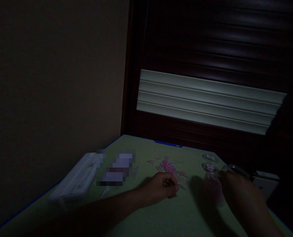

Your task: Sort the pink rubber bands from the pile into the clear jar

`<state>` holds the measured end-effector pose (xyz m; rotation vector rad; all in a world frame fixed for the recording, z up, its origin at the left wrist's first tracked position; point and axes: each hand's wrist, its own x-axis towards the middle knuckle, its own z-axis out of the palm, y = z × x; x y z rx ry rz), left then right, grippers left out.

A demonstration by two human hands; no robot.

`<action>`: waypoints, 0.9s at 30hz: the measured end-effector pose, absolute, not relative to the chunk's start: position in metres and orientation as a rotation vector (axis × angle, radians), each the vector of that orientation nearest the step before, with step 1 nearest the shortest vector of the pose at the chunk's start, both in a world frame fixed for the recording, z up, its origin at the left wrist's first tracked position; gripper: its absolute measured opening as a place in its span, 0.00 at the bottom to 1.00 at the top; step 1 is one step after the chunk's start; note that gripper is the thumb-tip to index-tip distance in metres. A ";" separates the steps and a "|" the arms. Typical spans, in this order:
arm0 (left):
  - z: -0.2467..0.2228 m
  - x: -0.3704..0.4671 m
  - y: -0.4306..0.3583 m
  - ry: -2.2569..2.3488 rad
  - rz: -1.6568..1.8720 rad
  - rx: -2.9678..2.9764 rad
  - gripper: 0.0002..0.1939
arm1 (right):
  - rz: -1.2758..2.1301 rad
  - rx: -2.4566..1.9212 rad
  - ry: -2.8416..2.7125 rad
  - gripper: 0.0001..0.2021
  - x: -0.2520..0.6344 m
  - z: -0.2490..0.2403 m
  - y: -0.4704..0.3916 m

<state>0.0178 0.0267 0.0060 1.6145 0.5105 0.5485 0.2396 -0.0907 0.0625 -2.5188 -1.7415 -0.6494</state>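
Note:
My left hand (pixel 162 187) is low over the table with its fingers curled in, at the near edge of a loose heap of small pink pieces (pixel 167 165). Whatever it may hold is hidden by the fingers. On the right, my right hand (pixel 236 187) is closed at the rim of a clear jar (pixel 214 191) with pink pieces inside. The jar looks blurred, and most of the fingers on it are turned away from view. Just behind the jar lie a small clear round dish with pink bits (pixel 210 167) and a clear round lid (pixel 210 158).
A white flat case (pixel 74 179) lies along the table's left side, beside a pixelated object (pixel 117 169). Another clear round container (pixel 238 170) and a white box (pixel 265 184) are at the right. A wall and dark slatted panel bound the pale green table (pixel 146 219). Light is dim.

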 end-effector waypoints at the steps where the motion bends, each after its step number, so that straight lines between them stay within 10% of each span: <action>1: 0.006 0.018 0.027 0.513 0.554 1.616 0.15 | -0.635 -2.502 -1.757 0.15 0.242 0.062 -0.091; 27: 0.000 0.015 0.030 0.467 0.575 1.794 0.06 | -0.171 -1.828 -2.318 0.13 0.186 0.055 -0.078</action>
